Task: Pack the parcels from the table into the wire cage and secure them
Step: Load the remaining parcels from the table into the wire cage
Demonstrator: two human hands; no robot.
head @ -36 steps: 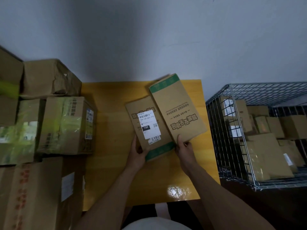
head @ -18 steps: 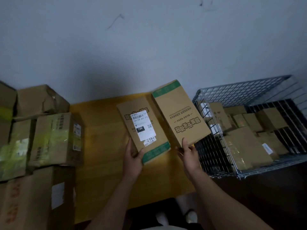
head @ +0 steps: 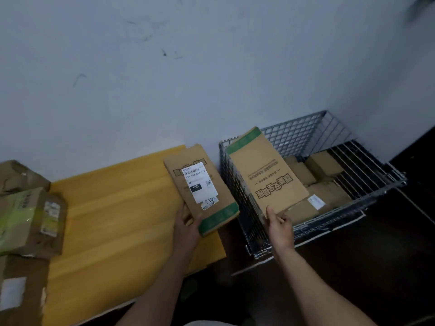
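Since half a second ago both flat parcels have swung toward the wire cage [head: 303, 129]. The plain parcel [head: 266, 175], which was short of the cage, now hangs over its near-left corner, above the parcels already inside [head: 326, 165]. The labelled parcel [head: 202, 187] has come just beside the cage's left wall, over the end of the yellow table [head: 113, 208] nearest the cage.

The right hand [head: 280, 228] pinches the plain parcel at its near short end, thumb on top and fingers beneath. The left hand [head: 186, 229] grips the labelled parcel the same way, by its near corner at the green band.

Each is carried one-handed by an end without sagging, so they are probably light and fairly stiff. Matte card should not slip, though a thin box may crease if squeezed hard. The short end looks the sensible hold, as it lets the far end go into the cage first.

Both are slim brown card boxes with a green band at one end and dark printed characters. The left one also carries a white shipping label with a barcode. Well away from the cage, more boxes [head: 30, 220] are stacked.
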